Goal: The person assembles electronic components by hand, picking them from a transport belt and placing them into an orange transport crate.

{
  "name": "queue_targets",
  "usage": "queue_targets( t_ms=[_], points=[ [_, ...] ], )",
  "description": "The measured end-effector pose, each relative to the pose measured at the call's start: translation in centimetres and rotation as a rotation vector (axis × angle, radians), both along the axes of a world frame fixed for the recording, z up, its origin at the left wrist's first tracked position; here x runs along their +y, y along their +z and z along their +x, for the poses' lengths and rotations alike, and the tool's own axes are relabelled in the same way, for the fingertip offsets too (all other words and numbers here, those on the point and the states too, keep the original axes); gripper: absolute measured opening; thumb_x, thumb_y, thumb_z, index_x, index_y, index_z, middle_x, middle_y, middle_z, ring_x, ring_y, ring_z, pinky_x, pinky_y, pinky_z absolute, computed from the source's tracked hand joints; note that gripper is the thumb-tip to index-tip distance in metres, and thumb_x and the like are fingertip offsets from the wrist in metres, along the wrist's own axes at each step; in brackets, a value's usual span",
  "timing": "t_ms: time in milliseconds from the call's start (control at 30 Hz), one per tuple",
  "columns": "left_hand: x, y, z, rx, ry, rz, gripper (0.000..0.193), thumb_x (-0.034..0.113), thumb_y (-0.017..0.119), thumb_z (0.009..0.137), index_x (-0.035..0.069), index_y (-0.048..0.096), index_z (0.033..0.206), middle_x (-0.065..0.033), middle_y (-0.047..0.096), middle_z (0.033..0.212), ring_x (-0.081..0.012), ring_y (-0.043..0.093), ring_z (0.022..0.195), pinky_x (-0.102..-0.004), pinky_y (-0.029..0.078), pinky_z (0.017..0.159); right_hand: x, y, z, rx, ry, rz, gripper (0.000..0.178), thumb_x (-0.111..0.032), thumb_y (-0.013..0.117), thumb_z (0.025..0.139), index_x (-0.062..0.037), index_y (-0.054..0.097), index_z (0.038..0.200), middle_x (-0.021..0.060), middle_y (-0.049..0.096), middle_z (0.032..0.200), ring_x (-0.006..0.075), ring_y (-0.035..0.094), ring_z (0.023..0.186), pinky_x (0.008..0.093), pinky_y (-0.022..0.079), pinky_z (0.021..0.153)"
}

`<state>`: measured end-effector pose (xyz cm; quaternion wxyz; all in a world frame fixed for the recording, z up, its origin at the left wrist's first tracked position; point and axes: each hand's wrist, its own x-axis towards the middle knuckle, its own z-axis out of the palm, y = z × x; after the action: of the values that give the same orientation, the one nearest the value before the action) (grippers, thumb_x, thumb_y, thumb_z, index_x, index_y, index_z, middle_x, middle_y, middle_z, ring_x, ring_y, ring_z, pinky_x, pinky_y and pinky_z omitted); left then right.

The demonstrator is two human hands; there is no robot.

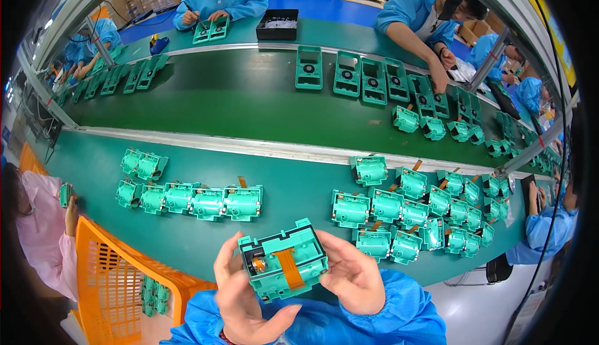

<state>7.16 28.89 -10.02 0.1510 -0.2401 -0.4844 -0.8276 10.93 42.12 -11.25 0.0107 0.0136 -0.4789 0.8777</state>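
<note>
Between my two hands, above the near edge of the green table, is a green plastic housing point(256, 279) with its open side facing up. An orange-brown flat ribbon cable point(288, 269) folds over its side, and a small motor-like part with an orange coil point(258, 264) sits at its left end. My left hand point(240, 304) supports the left side, its thumb spread below the housing. My right hand point(352, 273) grips the right end between thumb and fingers. On the table nearby, several like housings point(243, 203) stand in rows at the left, and more point(350, 209) fill the right.
An orange basket point(109, 276) with housings inside stands at my lower left. Beyond a metal rail point(218, 144), a green conveyor belt point(231, 101) carries green frames with round black parts point(309, 68). Co-workers sit opposite and at both sides. A black tray point(277, 25) lies across the belt.
</note>
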Motion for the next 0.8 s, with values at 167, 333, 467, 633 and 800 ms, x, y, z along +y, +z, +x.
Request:
queue_targets(
  t_ms=[167,333,467,633,800],
  points=[
    [-1.8,0.6,-0.5,0.027,0.064,-0.842,0.047,0.005,0.075,0.057,0.009,0.056,0.1,-0.0289,0.027,0.126,-0.0368,0.039,0.115,-0.0379,0.04,0.087,-1.4,0.6,0.3,0.036,-0.111,0.173,0.053,0.007,0.039,0.078,0.0138,0.022,0.128,0.0229,0.035,0.129,0.0282,0.036,0.12,0.037,0.028,0.1],
    [-1.5,1.0,-0.6,0.048,0.14,-0.792,0.042,0.008,0.076,0.057,0.009,0.058,0.095,-0.0244,0.049,0.11,-0.0364,0.038,0.113,-0.0405,0.04,0.084,-2.0,0.3,0.5,0.073,-0.136,0.2,0.05,0.003,0.04,0.081,0.0148,0.022,0.127,0.0236,0.035,0.128,0.0294,0.036,0.12,0.0374,0.029,0.099],
    [-1.7,1.0,-0.6,0.063,0.187,-0.797,0.043,0.009,0.077,0.057,0.008,0.056,0.094,-0.0184,0.058,0.097,-0.0356,0.04,0.107,-0.0416,0.038,0.084,-1.8,0.3,0.3,0.097,-0.096,0.162,0.052,0.002,0.044,0.082,0.0138,0.022,0.128,0.0243,0.035,0.129,0.0302,0.036,0.12,0.0389,0.03,0.099],
    [-1.9,1.1,-0.9,-0.01,0.141,-0.805,0.043,0.009,0.077,0.057,0.005,0.055,0.094,-0.0185,0.058,0.098,-0.0342,0.04,0.107,-0.0414,0.035,0.086,0.6,1.3,0.1,-0.01,0.127,-0.079,0.052,0.01,0.046,0.081,0.005,0.026,0.13,0.0188,0.037,0.129,0.0237,0.037,0.12,0.0331,0.033,0.096],
    [-1.9,1.2,-0.9,-0.029,0.059,-0.768,0.044,0.008,0.078,0.057,0.005,0.055,0.095,-0.0198,0.057,0.098,-0.033,0.041,0.107,-0.0406,0.037,0.085,1.4,1.2,0.0,-0.023,0.087,0.031,0.027,0.005,0.054,0.081,0.0028,0.044,0.105,0.015,0.055,0.106,0.0183,0.053,0.102,0.0312,0.043,0.086]
  ],
)
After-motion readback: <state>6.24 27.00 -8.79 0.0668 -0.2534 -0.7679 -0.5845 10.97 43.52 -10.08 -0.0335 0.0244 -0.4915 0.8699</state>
